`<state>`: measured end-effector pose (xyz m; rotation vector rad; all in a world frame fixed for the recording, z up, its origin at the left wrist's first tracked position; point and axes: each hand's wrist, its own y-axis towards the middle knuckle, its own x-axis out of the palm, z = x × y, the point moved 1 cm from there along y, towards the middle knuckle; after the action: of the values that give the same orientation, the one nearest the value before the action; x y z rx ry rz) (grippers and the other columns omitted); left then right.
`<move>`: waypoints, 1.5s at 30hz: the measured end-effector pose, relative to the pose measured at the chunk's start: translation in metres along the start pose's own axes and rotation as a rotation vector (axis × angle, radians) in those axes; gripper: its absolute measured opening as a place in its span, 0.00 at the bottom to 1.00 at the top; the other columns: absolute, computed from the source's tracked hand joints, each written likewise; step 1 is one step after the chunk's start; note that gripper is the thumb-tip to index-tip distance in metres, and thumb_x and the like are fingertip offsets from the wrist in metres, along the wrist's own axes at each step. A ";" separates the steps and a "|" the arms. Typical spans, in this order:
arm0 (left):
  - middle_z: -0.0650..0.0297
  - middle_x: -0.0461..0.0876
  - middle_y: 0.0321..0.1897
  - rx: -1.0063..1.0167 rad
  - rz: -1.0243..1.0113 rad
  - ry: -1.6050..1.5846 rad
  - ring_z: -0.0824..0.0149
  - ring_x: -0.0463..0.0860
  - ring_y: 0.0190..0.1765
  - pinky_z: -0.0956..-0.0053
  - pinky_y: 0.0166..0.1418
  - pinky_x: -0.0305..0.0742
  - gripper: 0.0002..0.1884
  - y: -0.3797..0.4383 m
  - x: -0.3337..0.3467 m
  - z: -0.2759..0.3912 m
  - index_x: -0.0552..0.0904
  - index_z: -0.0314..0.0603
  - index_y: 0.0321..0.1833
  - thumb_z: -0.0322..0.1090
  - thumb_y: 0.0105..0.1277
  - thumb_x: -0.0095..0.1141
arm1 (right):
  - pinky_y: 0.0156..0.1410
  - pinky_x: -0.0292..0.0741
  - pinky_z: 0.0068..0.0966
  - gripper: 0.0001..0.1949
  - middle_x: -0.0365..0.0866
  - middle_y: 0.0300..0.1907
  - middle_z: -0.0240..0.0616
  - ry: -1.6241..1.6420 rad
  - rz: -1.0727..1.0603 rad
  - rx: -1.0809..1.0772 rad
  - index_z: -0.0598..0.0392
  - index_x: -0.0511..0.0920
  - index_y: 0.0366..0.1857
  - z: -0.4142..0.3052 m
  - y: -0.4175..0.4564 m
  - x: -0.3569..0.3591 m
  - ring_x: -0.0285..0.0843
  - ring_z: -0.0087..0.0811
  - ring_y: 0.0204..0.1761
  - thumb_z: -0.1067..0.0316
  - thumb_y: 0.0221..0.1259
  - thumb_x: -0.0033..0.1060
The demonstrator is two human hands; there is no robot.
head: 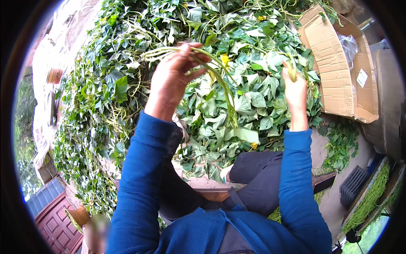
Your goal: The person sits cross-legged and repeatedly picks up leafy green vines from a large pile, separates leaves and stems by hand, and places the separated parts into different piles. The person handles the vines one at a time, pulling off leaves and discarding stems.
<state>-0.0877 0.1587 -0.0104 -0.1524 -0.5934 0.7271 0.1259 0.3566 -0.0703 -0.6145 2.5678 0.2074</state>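
My left hand (179, 68) holds a loose bunch of long pale-green leaf stalks (222, 84) that arch over the fingers and hang down to the right, with a blurred leaf near their lower end. Farther right, my right hand (294, 74) is closed on a short green stalk (291, 60) that curves above the fist. Both hands are raised over a broad heap of cut green leaves (253, 98), with a few yellow ones among them. Leafy vines (104, 73) are piled thickly to the left.
An open cardboard box (333, 63) with clear plastic inside stands at right. Lower right are a dark plastic crate (352, 185) and a tray of green stalks (369, 197). A wicker basket (78, 215) and another person (97, 233) are at lower left. A wooden bench (212, 194) is beneath me.
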 end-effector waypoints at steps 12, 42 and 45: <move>0.55 0.84 0.33 -0.056 -0.019 0.328 0.65 0.84 0.35 0.73 0.43 0.80 0.24 -0.008 0.028 -0.035 0.79 0.32 0.41 0.51 0.69 0.42 | 0.29 0.74 0.28 0.09 0.81 0.25 0.40 -0.029 -0.235 -0.585 0.53 0.81 0.34 -0.055 -0.044 0.046 0.80 0.38 0.26 0.63 0.51 0.64; 0.48 0.81 0.37 0.006 -0.011 -0.158 0.52 0.82 0.45 0.73 0.45 0.83 0.24 0.018 -0.019 -0.002 0.75 0.27 0.39 0.50 0.69 0.43 | 0.37 0.68 0.15 0.14 0.77 0.28 0.26 0.632 -0.803 0.187 0.58 0.79 0.37 -0.043 -0.045 0.040 0.71 0.16 0.31 0.57 0.58 0.61; 0.47 0.80 0.37 0.061 0.037 -0.128 0.53 0.82 0.43 0.70 0.46 0.83 0.24 0.017 -0.003 -0.007 0.73 0.24 0.46 0.48 0.70 0.42 | 0.35 0.68 0.15 0.11 0.78 0.27 0.26 0.653 -0.699 0.140 0.60 0.80 0.34 -0.039 -0.045 0.044 0.70 0.15 0.29 0.62 0.55 0.65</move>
<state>-0.0952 0.1696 -0.0233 -0.0606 -0.6909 0.7943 0.0961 0.2895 -0.0594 -1.6829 2.7013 -0.4797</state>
